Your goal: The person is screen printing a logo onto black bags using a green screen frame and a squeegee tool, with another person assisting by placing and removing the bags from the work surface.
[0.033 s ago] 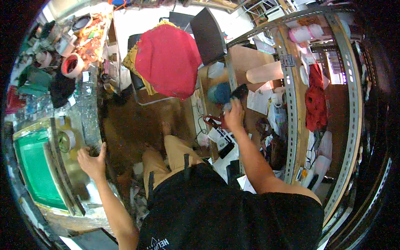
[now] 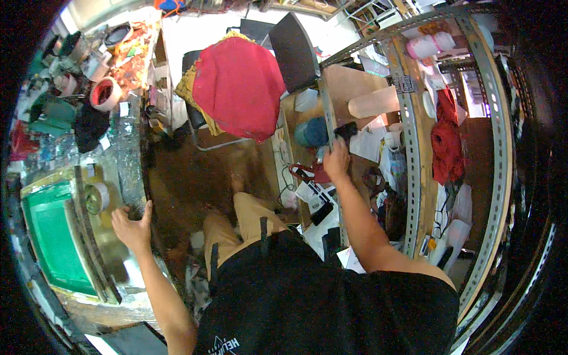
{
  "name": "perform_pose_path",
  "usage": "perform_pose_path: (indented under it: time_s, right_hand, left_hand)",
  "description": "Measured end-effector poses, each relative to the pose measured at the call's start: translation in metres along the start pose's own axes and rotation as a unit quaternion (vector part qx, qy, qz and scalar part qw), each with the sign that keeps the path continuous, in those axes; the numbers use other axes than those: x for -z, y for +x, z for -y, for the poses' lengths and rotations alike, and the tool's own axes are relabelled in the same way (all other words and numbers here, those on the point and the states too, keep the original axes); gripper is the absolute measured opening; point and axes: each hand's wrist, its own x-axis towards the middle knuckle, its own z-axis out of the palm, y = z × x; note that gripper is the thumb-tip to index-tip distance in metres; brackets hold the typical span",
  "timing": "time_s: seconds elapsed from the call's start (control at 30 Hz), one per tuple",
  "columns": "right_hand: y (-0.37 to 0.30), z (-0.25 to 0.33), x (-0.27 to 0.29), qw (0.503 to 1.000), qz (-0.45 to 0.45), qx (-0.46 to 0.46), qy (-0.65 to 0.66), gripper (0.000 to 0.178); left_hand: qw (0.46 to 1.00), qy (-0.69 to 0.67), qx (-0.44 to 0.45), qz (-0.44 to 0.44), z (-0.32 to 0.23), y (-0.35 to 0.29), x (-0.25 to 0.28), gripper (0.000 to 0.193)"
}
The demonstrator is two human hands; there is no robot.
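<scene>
My left hand (image 2: 132, 228) rests at the edge of the worktable on the left, thumb spread away from the fingers, holding nothing. Beside it lie a roll of tape (image 2: 96, 198) and a framed green screen (image 2: 56, 239). On the right, my right hand (image 2: 336, 162) reaches over the shelf. A small dark object (image 2: 347, 130) is just beyond its fingertips; whether they touch it, I cannot tell. Left of these fingers stands a blue roll-like item (image 2: 312, 132). A bit of light blue shows by the hand, too blurred to name.
A red cloth (image 2: 239, 89) covers a chair ahead. Metal shelving (image 2: 412, 177) rises on the right, with a pale cylinder (image 2: 374, 103) and a red cloth bundle (image 2: 447, 151). Tape rolls, including a red-cored one (image 2: 106, 93), and tubs crowd the far left table.
My right hand has drawn slightly back toward me. The dark object now sits a little further right and lies flatter. My left hand has hardly moved.
</scene>
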Motion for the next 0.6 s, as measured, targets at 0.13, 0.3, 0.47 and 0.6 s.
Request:
perform_pose_path:
  time_s: [0.13, 0.3, 0.47, 0.6]
  right_hand:
    - [0.053, -0.041, -0.01, 0.992, 0.086, -0.084, -0.029, 0.049]
    - [0.083, -0.038, -0.01, 0.979, 0.145, -0.141, 0.011, 0.045]
    - [0.053, 0.027, 0.026, 0.999, 0.004, 0.022, -0.043, 0.035]
    - [-0.085, 0.048, 0.037, 0.923, 0.362, 0.113, 0.071, 0.027]
  left_hand:
    - [0.996, -0.053, 0.012, 0.075, 0.012, 0.0, 0.008, 0.056]
    - [0.97, -0.201, 0.053, 0.128, 0.018, -0.031, 0.048, 0.041]
    - [0.953, -0.16, 0.105, 0.234, -0.009, -0.151, 0.139, 0.02]
    - [0.759, -0.195, 0.407, 0.469, 0.007, -0.26, 0.182, 0.032]
